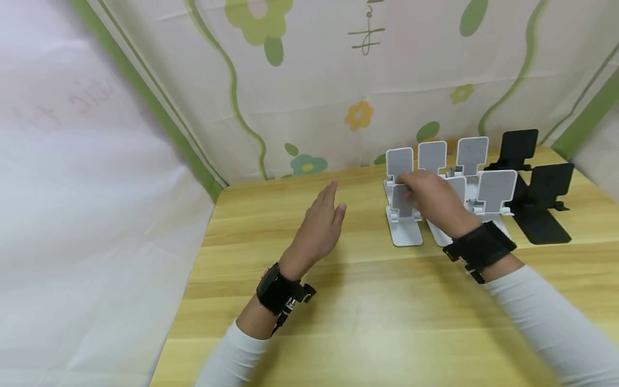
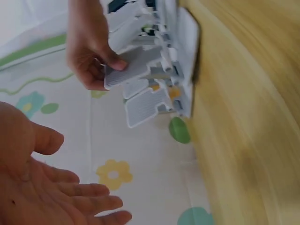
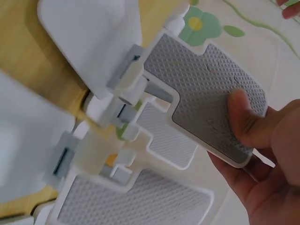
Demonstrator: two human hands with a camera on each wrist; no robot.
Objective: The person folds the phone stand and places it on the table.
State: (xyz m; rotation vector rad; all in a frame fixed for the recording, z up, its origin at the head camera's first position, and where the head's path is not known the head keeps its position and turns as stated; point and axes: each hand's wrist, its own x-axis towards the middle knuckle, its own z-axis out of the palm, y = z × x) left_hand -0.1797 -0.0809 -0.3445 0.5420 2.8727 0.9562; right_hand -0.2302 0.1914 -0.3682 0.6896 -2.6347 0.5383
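My right hand (image 1: 432, 199) pinches the upper plate of a white phone stand (image 1: 405, 228) with a grey pad, the front-left one of a group. In the right wrist view the thumb presses on the textured grey pad (image 3: 201, 89) while the fingers lie behind the plate. The stand's white base rests on the table. Away to the left, my left hand (image 1: 316, 228) hovers above the wood with its fingers straight and the palm facing right, holding nothing. The left wrist view shows that palm (image 2: 47, 187) and its spread fingers.
More white phone stands (image 1: 473, 153) stand in two rows beside and behind the held one. To their right are two black phone stands (image 1: 551, 180). A flowered cloth (image 1: 309, 107) hangs along the back edge of the wooden table (image 1: 367, 322).
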